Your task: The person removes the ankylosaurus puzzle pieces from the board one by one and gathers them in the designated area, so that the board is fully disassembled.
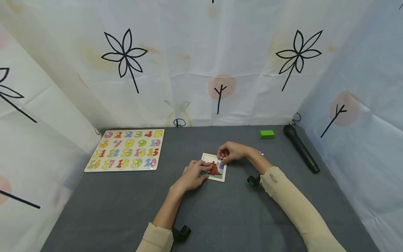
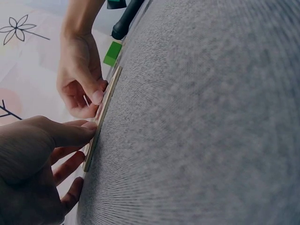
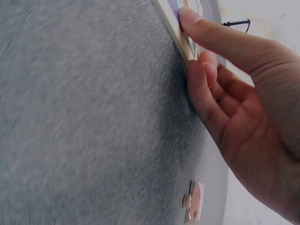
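The left hand point(image 1: 194, 174), fingers apart, steadied the picture board point(image 1: 216, 172); the right hand point(image 1: 232, 152) pinched its corner! Likely light, stiff: best held edgewise.

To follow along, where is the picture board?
In the head view, the picture board lies just right of centre, touched by the left hand and right hand.

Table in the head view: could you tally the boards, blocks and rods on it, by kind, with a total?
Boards: 2 (number board, picture board)
Blocks: 1 (green block)
Rods: 1 (black rod)
Total: 4
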`<state>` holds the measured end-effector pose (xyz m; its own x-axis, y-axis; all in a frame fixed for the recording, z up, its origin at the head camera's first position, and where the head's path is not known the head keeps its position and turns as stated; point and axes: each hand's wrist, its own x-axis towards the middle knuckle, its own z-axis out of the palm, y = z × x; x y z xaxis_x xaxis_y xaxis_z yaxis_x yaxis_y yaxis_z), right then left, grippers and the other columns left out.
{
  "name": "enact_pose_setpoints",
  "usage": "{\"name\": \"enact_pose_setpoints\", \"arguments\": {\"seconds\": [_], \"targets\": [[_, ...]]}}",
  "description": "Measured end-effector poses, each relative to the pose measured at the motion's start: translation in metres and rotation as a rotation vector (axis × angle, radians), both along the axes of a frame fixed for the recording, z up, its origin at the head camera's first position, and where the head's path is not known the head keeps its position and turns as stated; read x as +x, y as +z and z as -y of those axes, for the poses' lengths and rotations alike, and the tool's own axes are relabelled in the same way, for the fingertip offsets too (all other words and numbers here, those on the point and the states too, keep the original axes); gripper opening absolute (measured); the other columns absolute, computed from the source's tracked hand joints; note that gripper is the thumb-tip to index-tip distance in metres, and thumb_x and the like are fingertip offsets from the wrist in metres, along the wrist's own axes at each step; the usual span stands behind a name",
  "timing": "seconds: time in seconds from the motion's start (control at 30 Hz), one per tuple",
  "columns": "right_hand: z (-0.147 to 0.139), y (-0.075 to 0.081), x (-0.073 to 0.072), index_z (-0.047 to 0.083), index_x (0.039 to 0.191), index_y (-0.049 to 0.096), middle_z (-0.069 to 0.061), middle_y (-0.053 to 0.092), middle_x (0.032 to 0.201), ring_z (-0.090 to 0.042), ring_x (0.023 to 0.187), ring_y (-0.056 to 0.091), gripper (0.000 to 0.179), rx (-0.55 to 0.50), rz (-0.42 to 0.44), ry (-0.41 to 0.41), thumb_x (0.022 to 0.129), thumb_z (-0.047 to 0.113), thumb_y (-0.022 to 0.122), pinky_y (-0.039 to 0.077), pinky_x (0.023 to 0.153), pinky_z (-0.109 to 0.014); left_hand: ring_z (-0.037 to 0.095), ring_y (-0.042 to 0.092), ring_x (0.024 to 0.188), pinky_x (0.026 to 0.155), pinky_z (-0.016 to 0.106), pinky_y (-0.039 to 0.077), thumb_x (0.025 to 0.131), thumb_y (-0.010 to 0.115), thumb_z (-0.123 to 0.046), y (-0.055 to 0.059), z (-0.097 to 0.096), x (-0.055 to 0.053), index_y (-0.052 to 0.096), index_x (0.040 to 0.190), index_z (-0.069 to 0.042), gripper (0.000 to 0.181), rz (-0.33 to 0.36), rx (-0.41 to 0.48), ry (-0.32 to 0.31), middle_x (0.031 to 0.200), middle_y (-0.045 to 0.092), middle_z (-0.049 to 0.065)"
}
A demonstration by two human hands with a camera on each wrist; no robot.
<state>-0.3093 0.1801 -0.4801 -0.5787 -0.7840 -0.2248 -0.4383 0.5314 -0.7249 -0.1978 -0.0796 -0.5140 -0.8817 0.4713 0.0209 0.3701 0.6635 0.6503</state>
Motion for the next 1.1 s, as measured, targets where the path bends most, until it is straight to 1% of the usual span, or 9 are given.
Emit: {"name": "enact_pose_setpoints", "arguments": {"seconds": [0.07, 0.13, 0.3, 0.47, 0.6, 0.8, 0.9, 1.0, 1.1], "targets": [[-0.001, -0.001, 0.001, 0.004, 0.113, 0.077, -0.008, 0.065, 0.091, -0.009, 0.074, 0.052, 0.021, -0.005, -0.011, -0.002, 0.095, 0.013, 0.084, 0.045, 0.070, -0.024, 0.036, 0.053, 0.137, 0.105, 0.062, 0.043, 0.102, 0.075, -0.013, -0.001, 0.001, 0.000, 0.072, 0.143, -0.012, 0.042, 0.004, 0.005, -0.001, 0.144, 0.068, 0.006], [-0.002, -0.001, 0.001, 0.005, 0.117, 0.077, -0.008, 0.065, 0.092, -0.010, 0.075, 0.052, 0.025, 0.001, -0.018, -0.007, 0.095, 0.014, 0.085, 0.044, 0.071, -0.024, 0.036, 0.053, 0.134, 0.107, 0.061, 0.043, 0.100, 0.078, -0.012, -0.001, 0.001, 0.000, 0.072, 0.143, -0.009, 0.044, 0.004, 0.023, -0.010, 0.143, 0.068, 0.008], [-0.002, 0.000, 0.000, 0.006, 0.119, 0.078, -0.006, 0.064, 0.090, -0.009, 0.075, 0.050, 0.026, 0.014, -0.023, 0.002, 0.095, 0.014, 0.085, 0.043, 0.071, -0.023, 0.037, 0.053, 0.129, 0.110, 0.057, 0.044, 0.096, 0.081, -0.007, 0.000, 0.003, 0.002, 0.071, 0.142, -0.001, 0.048, 0.008, 0.054, -0.060, 0.142, 0.068, 0.015], [0.000, 0.002, -0.001, 0.004, 0.122, 0.078, -0.007, 0.065, 0.090, -0.011, 0.074, 0.051, 0.028, 0.018, 0.000, 0.001, 0.095, 0.010, 0.084, 0.044, 0.070, -0.024, 0.038, 0.054, 0.127, 0.108, 0.056, 0.045, 0.097, 0.079, -0.005, 0.002, 0.002, 0.006, 0.069, 0.143, 0.001, 0.047, 0.012, 0.053, -0.102, 0.139, 0.066, 0.018], [0.002, 0.004, -0.002, 0.006, 0.123, 0.079, -0.004, 0.066, 0.090, -0.011, 0.075, 0.053, 0.028, 0.038, 0.002, -0.004, 0.095, 0.012, 0.084, 0.045, 0.071, -0.025, 0.038, 0.054, 0.127, 0.108, 0.056, 0.045, 0.098, 0.078, -0.004, 0.002, 0.002, 0.007, 0.069, 0.143, 0.001, 0.046, 0.013, 0.059, -0.093, 0.138, 0.065, 0.018], [0.005, 0.005, -0.002, 0.012, 0.123, 0.079, 0.000, 0.064, 0.088, -0.010, 0.074, 0.051, 0.028, 0.075, 0.003, -0.001, 0.096, 0.016, 0.084, 0.045, 0.071, -0.025, 0.033, 0.055, 0.121, 0.103, 0.051, 0.045, 0.097, 0.080, -0.008, 0.001, 0.001, 0.006, 0.070, 0.142, -0.002, 0.047, -0.003, 0.045, -0.082, 0.132, 0.065, 0.015], [0.006, 0.008, -0.002, 0.010, 0.123, 0.078, -0.002, 0.062, 0.086, -0.011, 0.072, 0.050, 0.027, 0.077, 0.024, 0.011, 0.096, 0.014, 0.083, 0.044, 0.071, -0.026, 0.033, 0.056, 0.118, 0.102, 0.051, 0.044, 0.096, 0.081, -0.007, 0.000, 0.000, 0.005, 0.072, 0.140, -0.001, 0.045, -0.017, 0.056, -0.084, 0.129, 0.066, 0.015], [0.006, 0.009, -0.003, 0.008, 0.122, 0.077, -0.004, 0.061, 0.085, -0.012, 0.073, 0.048, 0.026, 0.077, 0.037, 0.034, 0.097, 0.012, 0.082, 0.043, 0.071, -0.026, 0.031, 0.056, 0.117, 0.101, 0.051, 0.044, 0.096, 0.081, -0.008, 0.001, 0.000, 0.005, 0.073, 0.139, -0.002, 0.044, -0.013, 0.054, -0.080, 0.128, 0.067, 0.014], [0.007, 0.009, -0.005, 0.006, 0.121, 0.077, -0.005, 0.060, 0.086, -0.012, 0.073, 0.048, 0.024, 0.071, 0.031, 0.054, 0.097, 0.011, 0.081, 0.043, 0.070, -0.025, 0.031, 0.056, 0.117, 0.101, 0.050, 0.044, 0.096, 0.081, -0.008, 0.003, -0.001, 0.005, 0.073, 0.139, -0.003, 0.044, -0.007, 0.048, -0.076, 0.128, 0.066, 0.013]]}}
